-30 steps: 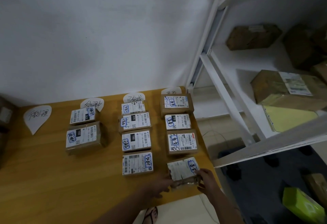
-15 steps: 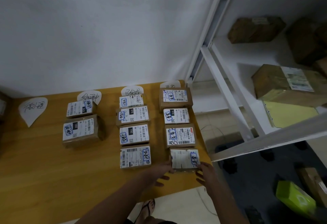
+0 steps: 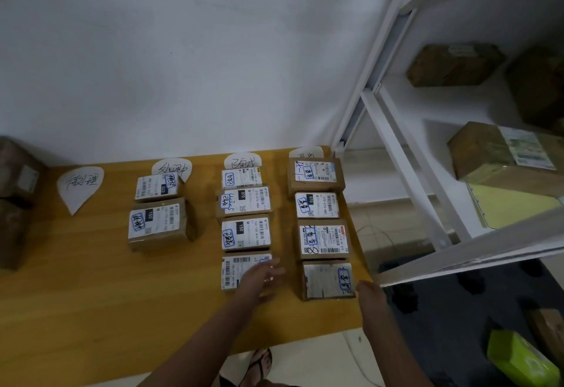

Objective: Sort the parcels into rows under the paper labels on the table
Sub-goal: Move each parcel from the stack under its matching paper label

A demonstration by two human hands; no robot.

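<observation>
Brown parcels with white shipping stickers lie in rows on the wooden table (image 3: pixel 91 310) below paper labels (image 3: pixel 80 186). The right row ends with a shiny-topped parcel (image 3: pixel 328 279) near the table's front right corner. My right hand (image 3: pixel 367 290) is just right of that parcel, off it, holding nothing. My left hand (image 3: pixel 264 275) hovers with fingers spread over the front parcel (image 3: pixel 235 270) of the third row and covers its right part. The second row holds two parcels (image 3: pixel 158 223). The leftmost label has no parcel below it.
A white metal shelf rack (image 3: pixel 406 179) stands right of the table with several brown boxes (image 3: pixel 500 154) and a yellow envelope (image 3: pixel 512 209). Dark boxes (image 3: pixel 15 203) sit at the table's left edge. A green box (image 3: pixel 518 359) lies on the dark floor.
Both hands set the shiny-topped parcel down at the front of the right row and let go. My left hand moved left over the neighbouring parcel; my right hand drew back.
</observation>
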